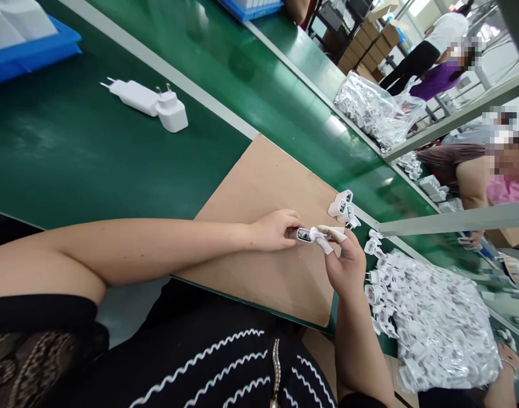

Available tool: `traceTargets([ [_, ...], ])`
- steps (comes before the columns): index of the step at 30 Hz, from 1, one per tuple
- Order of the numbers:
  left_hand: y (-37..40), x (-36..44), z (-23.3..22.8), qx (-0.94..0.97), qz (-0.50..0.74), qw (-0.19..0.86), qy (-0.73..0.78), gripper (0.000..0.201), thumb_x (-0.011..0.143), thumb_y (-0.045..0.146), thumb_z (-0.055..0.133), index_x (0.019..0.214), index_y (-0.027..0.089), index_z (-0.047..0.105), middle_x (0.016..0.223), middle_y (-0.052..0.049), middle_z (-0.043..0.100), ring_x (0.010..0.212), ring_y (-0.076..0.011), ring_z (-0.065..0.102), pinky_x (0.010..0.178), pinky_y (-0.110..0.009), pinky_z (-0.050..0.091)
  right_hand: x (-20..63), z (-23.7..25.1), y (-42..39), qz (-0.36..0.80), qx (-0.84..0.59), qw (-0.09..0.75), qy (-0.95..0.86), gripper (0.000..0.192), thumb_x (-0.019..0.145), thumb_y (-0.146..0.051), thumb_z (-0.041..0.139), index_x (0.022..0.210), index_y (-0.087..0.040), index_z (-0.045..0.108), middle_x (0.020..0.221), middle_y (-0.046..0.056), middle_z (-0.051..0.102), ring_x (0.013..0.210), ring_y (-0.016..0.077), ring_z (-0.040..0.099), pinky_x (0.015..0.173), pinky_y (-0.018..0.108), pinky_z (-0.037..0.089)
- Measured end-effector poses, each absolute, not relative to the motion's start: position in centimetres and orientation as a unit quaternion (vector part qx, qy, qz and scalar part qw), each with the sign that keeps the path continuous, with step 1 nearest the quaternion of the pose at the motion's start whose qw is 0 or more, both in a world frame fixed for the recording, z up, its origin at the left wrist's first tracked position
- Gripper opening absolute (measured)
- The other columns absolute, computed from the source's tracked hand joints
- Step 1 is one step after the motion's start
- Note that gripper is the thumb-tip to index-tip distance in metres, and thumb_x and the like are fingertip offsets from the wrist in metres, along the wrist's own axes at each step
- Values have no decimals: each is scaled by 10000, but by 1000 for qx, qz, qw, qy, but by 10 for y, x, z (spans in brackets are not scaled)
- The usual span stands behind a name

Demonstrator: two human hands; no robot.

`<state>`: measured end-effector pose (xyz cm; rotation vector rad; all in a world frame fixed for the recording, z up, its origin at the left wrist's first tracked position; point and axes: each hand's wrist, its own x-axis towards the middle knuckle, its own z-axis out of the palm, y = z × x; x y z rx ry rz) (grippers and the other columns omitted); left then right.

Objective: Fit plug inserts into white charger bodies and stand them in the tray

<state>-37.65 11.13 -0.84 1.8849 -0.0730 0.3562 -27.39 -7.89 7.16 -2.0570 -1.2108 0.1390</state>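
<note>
My left hand point(276, 229) is closed around a white charger housing point(304, 234), whose open end faces right and shows a circuit board inside. My right hand point(348, 262), with pale finger covers on its thumb and fingers, pinches a small white plug cap point(315, 234) against that open end. Whether the two parts are joined is too small to tell. Both hands are above a brown board point(259, 272). Just beyond them, a few open white housings point(341, 205) stand together at the board's far right edge.
Two white plug adapters point(140, 97) lie on the green table point(93, 153) at left, near a blue tray point(38, 54). To the right, loose white plug caps point(378, 294) spill beside a clear bag of parts point(446, 323). Metal frame bars point(450, 220) cross the right; people work beyond.
</note>
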Motion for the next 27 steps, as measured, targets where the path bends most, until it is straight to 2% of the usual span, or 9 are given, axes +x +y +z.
traceTargets([
  [2,111,-376,-9,801,155,577,-34,197,874,229,721,1058,178,768,1032,-76,701,974,-220,668,887,-335,533,-275,73,-78,-23,-798,261,-543,340,914,-125,553,1173,-244,739,1064,84,711,1002,253,666,884,407,545],
  [4,111,-375,-10,801,155,577,-33,163,878,247,717,1017,183,775,1021,-75,701,975,-226,670,893,-338,533,-276,72,-75,-55,-793,182,-579,390,867,-66,508,1147,-221,731,1007,91,688,933,256,652,803,387,537],
  [8,112,-375,-11,809,146,569,-30,153,893,304,701,970,199,783,993,-75,696,966,-239,673,897,-356,533,-273,69,-69,-47,-793,110,-598,358,834,-42,497,1059,-225,707,938,81,653,855,248,606,721,359,492],
  [17,112,-375,-7,809,142,571,-25,161,882,329,696,912,195,779,960,-75,695,938,-244,673,873,-370,533,-274,62,-64,-82,-806,108,-577,299,788,-27,497,862,-237,696,819,47,602,727,205,545,637,324,396],
  [22,113,-373,-6,817,125,562,-23,167,890,340,717,921,185,769,979,-70,685,928,-226,674,847,-336,532,-270,56,-67,-106,-795,131,-583,256,758,-51,520,771,-231,702,748,38,559,666,193,522,600,325,344],
  [25,106,-369,-5,839,133,528,-13,202,862,321,768,981,160,746,976,-81,697,930,-236,672,850,-341,528,-270,50,-67,-115,-806,161,-558,298,798,-99,528,917,-245,759,769,35,602,648,189,559,572,319,346],
  [27,105,-366,-4,852,134,506,-10,273,846,311,793,1059,155,726,987,-82,715,929,-242,672,847,-349,525,-272,46,-68,-95,-820,214,-522,385,859,-192,564,1194,-270,735,882,43,694,737,220,647,604,316,415],
])
